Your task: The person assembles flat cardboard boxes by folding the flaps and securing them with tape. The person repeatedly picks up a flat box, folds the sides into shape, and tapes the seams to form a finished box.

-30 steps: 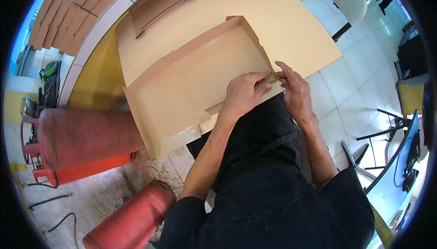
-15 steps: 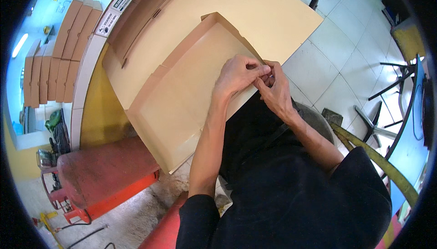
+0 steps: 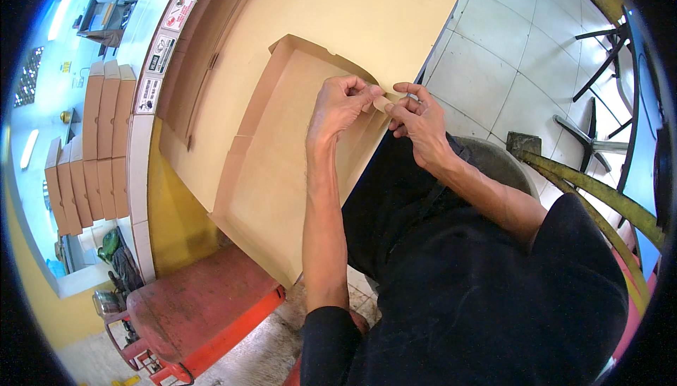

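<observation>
A flat brown cardboard box blank [image 3: 282,153] with raised side walls rests against my lap and the stack in front of me. My left hand [image 3: 343,107] pinches a small corner flap [image 3: 381,102] at the box's right end. My right hand [image 3: 421,121] grips the same flap from the other side, thumbs and fingertips meeting on it. Both forearms come up from the lower edge, over my dark trousers.
A large stack of flat cardboard sheets [image 3: 367,19] lies under the box. A red pallet truck [image 3: 197,315] stands at lower left. Folded boxes [image 3: 99,139] line a shelf at far left. A yellow-green frame [image 3: 592,188] and white floor tiles [image 3: 508,61] are on the right.
The view has shifted, so the box sits more upright in the picture. Both hands have stayed on the corner flap, now pinching it closer together.
</observation>
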`<action>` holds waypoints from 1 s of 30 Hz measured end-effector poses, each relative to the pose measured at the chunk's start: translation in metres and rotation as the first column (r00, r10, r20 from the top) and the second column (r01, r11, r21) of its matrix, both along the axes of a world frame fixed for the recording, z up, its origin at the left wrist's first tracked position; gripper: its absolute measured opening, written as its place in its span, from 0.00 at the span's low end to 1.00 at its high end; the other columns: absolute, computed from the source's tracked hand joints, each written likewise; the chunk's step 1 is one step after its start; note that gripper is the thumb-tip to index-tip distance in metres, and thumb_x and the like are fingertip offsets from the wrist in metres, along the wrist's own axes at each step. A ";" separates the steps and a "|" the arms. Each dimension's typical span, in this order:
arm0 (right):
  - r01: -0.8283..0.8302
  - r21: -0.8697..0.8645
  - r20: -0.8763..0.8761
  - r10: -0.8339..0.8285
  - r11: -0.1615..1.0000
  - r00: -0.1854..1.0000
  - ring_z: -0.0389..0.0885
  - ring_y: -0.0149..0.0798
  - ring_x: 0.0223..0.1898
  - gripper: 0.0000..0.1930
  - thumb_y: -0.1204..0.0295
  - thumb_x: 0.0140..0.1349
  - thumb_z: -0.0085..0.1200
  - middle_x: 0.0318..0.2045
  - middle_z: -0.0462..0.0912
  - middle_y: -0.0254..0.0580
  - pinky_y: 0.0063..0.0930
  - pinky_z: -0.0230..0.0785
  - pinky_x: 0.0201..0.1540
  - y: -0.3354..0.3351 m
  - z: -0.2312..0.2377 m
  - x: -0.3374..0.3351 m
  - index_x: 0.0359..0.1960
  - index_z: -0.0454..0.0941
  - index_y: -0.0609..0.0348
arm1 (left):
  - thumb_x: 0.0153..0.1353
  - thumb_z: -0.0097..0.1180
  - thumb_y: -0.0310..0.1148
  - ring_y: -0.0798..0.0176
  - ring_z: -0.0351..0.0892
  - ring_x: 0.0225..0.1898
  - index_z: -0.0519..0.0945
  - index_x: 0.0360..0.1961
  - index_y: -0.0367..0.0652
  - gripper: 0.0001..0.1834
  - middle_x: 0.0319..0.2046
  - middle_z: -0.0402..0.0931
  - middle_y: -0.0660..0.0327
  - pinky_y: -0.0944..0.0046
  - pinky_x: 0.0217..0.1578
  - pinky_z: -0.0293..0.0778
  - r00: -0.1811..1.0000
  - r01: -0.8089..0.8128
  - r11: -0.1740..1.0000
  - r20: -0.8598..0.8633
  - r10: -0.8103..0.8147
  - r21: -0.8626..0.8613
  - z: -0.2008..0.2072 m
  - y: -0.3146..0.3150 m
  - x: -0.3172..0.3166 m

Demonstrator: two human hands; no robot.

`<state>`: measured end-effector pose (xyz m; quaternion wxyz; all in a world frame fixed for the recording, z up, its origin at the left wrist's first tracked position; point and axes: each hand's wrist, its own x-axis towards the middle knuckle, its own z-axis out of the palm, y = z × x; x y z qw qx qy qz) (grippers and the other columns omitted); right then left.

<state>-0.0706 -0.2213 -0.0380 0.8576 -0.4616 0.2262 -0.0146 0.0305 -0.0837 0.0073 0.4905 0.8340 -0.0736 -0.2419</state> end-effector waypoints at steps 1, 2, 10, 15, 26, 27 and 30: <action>-0.006 0.005 0.006 0.006 1.000 1.000 0.78 0.29 0.26 0.23 0.75 0.60 0.66 0.29 0.78 0.35 0.22 0.69 0.25 0.000 -0.002 0.001 0.55 0.72 0.65 | 0.60 0.70 0.35 0.73 0.67 0.23 0.83 0.24 0.35 0.14 0.18 0.74 0.66 0.67 0.24 0.63 1.000 -0.004 1.000 0.011 0.004 -0.013 -0.004 0.001 0.000; -0.016 -0.001 0.005 0.016 1.000 1.000 0.78 0.29 0.26 0.23 0.75 0.60 0.66 0.29 0.77 0.35 0.22 0.69 0.25 -0.001 -0.003 0.002 0.55 0.72 0.66 | 0.60 0.70 0.34 0.74 0.67 0.23 0.83 0.24 0.35 0.14 0.19 0.74 0.66 0.67 0.24 0.62 1.000 -0.009 1.000 0.022 0.009 -0.027 -0.007 0.001 0.000; -0.040 -0.014 0.006 0.040 0.999 0.999 0.80 0.29 0.25 0.22 0.78 0.60 0.64 0.27 0.77 0.35 0.23 0.72 0.26 -0.002 -0.003 0.006 0.55 0.71 0.67 | 0.64 0.67 0.37 0.75 0.66 0.24 0.85 0.29 0.39 0.12 0.22 0.75 0.68 0.69 0.27 0.61 0.999 -0.043 0.995 -0.036 0.040 -0.090 -0.017 0.004 0.001; -0.044 -0.016 0.028 0.044 0.999 0.999 0.80 0.31 0.26 0.22 0.79 0.60 0.63 0.27 0.78 0.35 0.24 0.73 0.27 -0.003 -0.005 0.009 0.55 0.71 0.68 | 0.65 0.67 0.38 0.76 0.66 0.25 0.84 0.30 0.40 0.12 0.23 0.76 0.69 0.71 0.28 0.61 0.998 -0.033 0.996 -0.056 0.029 -0.077 -0.012 0.005 0.000; -0.112 -0.133 0.031 0.117 0.985 0.993 0.83 0.33 0.28 0.26 0.78 0.59 0.65 0.27 0.82 0.41 0.26 0.78 0.30 -0.010 0.002 0.028 0.58 0.69 0.69 | 0.65 0.66 0.34 0.76 0.72 0.28 0.84 0.35 0.40 0.08 0.27 0.81 0.68 0.72 0.31 0.66 0.997 0.014 0.988 -0.077 -0.026 -0.156 -0.007 0.004 -0.005; -0.136 -0.120 0.040 0.141 0.983 0.989 0.83 0.34 0.28 0.27 0.77 0.60 0.66 0.27 0.82 0.42 0.26 0.79 0.30 -0.011 0.003 0.028 0.59 0.69 0.69 | 0.66 0.66 0.34 0.76 0.72 0.29 0.84 0.36 0.39 0.08 0.27 0.81 0.68 0.72 0.31 0.66 0.997 0.012 0.986 -0.075 -0.025 -0.167 -0.009 0.004 -0.004; -0.212 -0.135 0.044 0.219 0.968 0.975 0.84 0.35 0.30 0.29 0.72 0.62 0.67 0.31 0.83 0.45 0.27 0.80 0.31 -0.021 0.009 0.030 0.61 0.68 0.69 | 0.65 0.63 0.28 0.74 0.72 0.25 0.83 0.34 0.34 0.07 0.25 0.80 0.66 0.71 0.28 0.67 0.993 -0.072 0.978 -0.109 0.051 -0.194 -0.018 0.003 -0.001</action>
